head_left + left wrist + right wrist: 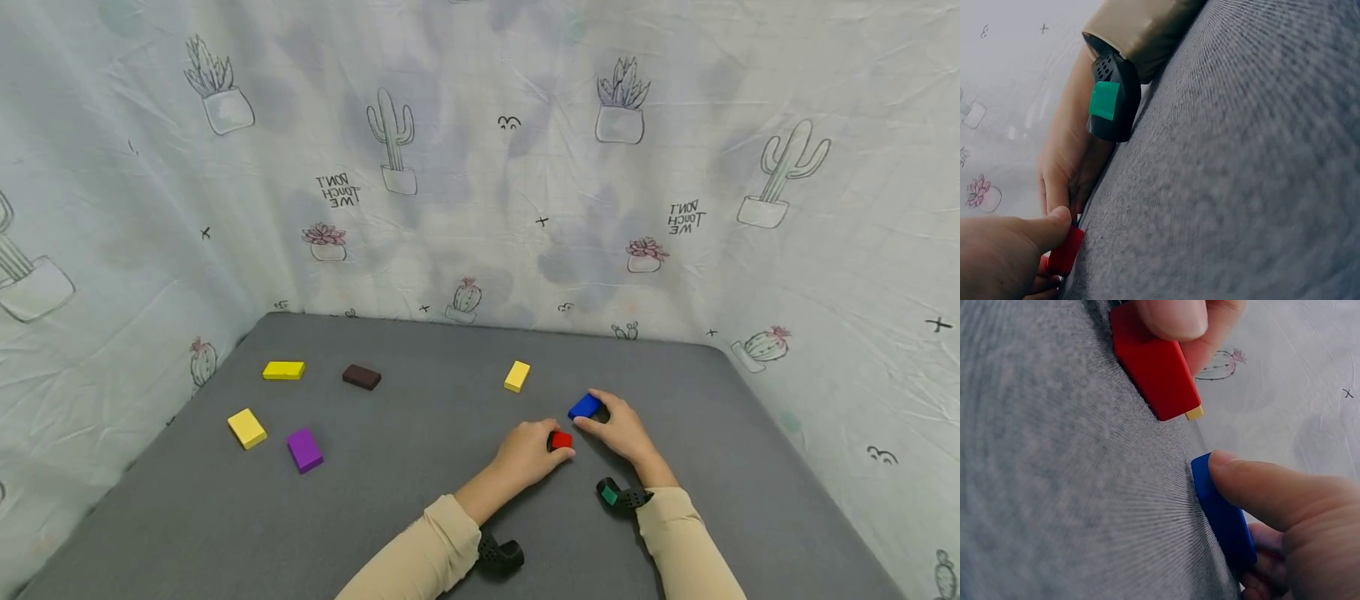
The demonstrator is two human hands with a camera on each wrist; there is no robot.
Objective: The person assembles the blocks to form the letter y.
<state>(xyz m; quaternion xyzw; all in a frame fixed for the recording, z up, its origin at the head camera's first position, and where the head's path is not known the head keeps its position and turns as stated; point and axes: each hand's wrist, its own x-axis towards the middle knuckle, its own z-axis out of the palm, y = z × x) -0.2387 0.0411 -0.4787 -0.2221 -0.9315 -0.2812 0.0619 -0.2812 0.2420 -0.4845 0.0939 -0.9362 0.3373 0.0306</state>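
Observation:
Between the thumb and fingers of my left hand (528, 454) is a red block (562, 440), low against the grey tabletop. Just beyond it, to the right, my right hand (624, 429) grips a blue block (584, 406) by its ends. In the right wrist view the red block (1159, 372) and the blue block (1224, 512) lie close together with a small gap, both at the surface. The left wrist view shows the left thumb pressed on the red block (1065, 251); the blue block is hidden there.
A light yellow block (517, 376) lies behind the hands. Farther left are a dark brown block (362, 377), a bright yellow block (283, 370), another light yellow block (247, 428) and a purple block (305, 450). A cactus-print curtain (480, 167) borders the grey table (420, 500).

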